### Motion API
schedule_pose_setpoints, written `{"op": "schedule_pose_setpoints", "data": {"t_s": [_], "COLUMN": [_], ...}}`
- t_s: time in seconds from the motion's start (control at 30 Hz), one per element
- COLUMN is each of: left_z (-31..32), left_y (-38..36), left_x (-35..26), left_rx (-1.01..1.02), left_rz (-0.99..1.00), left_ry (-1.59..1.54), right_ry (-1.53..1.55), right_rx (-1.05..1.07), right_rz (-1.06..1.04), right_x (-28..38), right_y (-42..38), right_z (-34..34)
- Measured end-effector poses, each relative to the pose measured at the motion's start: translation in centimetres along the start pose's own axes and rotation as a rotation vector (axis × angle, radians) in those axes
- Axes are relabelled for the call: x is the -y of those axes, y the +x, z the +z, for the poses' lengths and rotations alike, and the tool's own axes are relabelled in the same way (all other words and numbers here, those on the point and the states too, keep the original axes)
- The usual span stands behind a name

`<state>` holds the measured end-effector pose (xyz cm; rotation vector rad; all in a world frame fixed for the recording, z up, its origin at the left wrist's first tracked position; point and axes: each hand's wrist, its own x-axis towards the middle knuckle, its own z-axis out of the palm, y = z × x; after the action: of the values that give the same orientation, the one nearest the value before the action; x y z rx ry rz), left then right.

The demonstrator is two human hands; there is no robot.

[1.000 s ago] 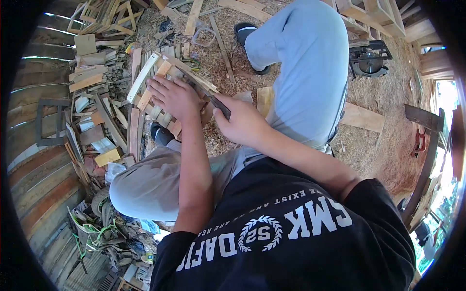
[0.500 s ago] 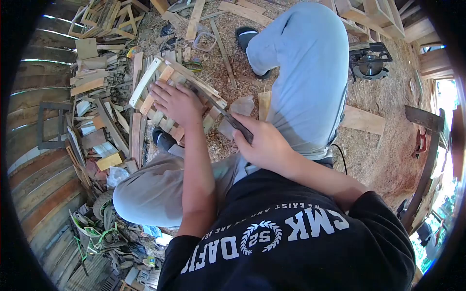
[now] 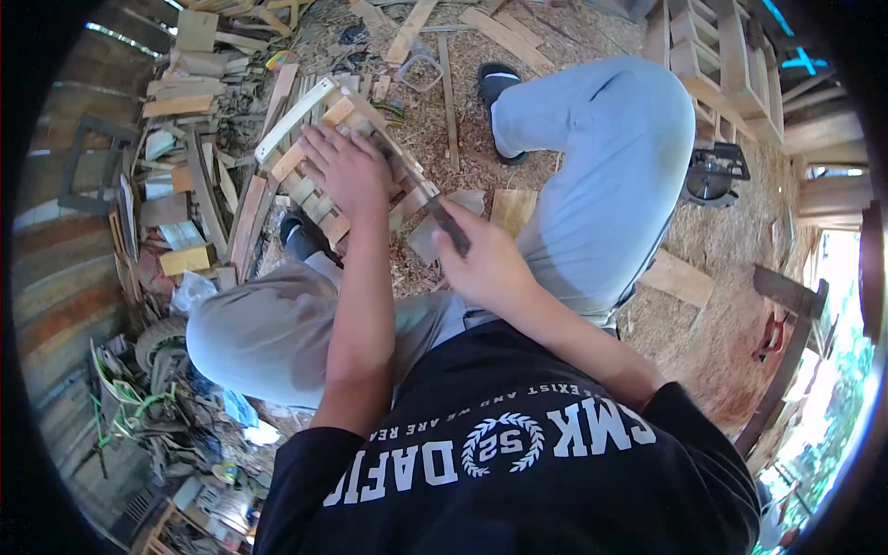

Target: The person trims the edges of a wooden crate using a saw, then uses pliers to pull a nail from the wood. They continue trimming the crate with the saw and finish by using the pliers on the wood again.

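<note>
A slatted wooden frame [image 3: 294, 122] stands tilted between my legs, built from pale and reddish strips. My left hand [image 3: 350, 171] lies on its upper side with fingers stretched over the slats. My right hand [image 3: 492, 265] is wrapped round the dark handle of a long narrow-bladed hand tool [image 3: 448, 225]. Its blade runs up and left along the frame's right side, close to my left fingers. Part of the blade is hard to make out against the wood, so its exact kind does not show.
A circular saw [image 3: 712, 176] sits on the sawdust-covered floor right of my knee. Wood offcuts [image 3: 180, 106] are heaped along the left wall. A plank [image 3: 678, 277] and red-handled pliers-like tool [image 3: 770, 336] lie at right. Wooden frames [image 3: 731, 65] stand at upper right.
The whole view has shifted and turned slightly. My right hand and the tool sit a little further left relative to the frame. My left hand stays on the slats.
</note>
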<state>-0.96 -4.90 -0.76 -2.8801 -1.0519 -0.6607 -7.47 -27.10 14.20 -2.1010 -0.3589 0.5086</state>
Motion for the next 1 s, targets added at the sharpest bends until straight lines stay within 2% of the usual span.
{"op": "schedule_pose_setpoints", "data": {"t_s": [0.07,0.2,0.27,0.3,0.43,0.5,0.6,0.73,0.8,0.83,0.93,1.0], "left_z": [-0.2,0.1,-0.3,-0.4,-0.5,-0.4,-0.9,-1.7,-2.3,-2.3,-1.6,-1.3], "left_y": [-0.3,-0.4,-0.5,-0.5,-0.5,-0.1,0.2,0.1,-0.3,-0.2,0.7,1.0], "left_x": [-0.5,-0.5,-0.4,-0.4,-0.5,-0.1,-0.3,-0.5,-0.7,-0.8,-1.1,-1.4], "left_rx": [-0.018,-0.003,0.005,-0.007,-0.029,-0.010,-0.008,0.042,0.073,0.084,0.122,0.150], "left_rz": [0.016,-0.009,-0.043,-0.036,-0.034,-0.047,-0.056,-0.054,-0.042,-0.041,-0.039,-0.054], "left_ry": [-0.008,0.007,0.008,-0.029,-0.079,-0.120,-0.095,-0.114,-0.118,-0.130,-0.132,-0.058], "right_ry": [0.085,0.081,0.173,0.149,0.002,0.073,0.113,0.062,0.122,0.131,0.172,0.199], "right_rx": [-0.056,-0.067,0.100,0.050,0.005,0.059,0.083,0.197,0.297,0.304,0.272,0.218], "right_rz": [-0.041,-0.126,0.093,0.089,-0.111,0.104,0.084,0.011,0.178,0.178,0.161,-0.073], "right_x": [-0.3,-2.4,-1.8,-0.9,-0.7,-0.4,0.4,1.1,1.5,1.9,2.8,2.9], "right_y": [-1.9,-0.6,2.9,2.8,0.1,0.2,2.4,3.4,3.5,3.8,4.4,4.7], "right_z": [-1.5,-0.7,0.2,0.1,-1.0,-1.8,-0.5,-2.6,-3.7,-3.6,-2.6,-1.0]}}
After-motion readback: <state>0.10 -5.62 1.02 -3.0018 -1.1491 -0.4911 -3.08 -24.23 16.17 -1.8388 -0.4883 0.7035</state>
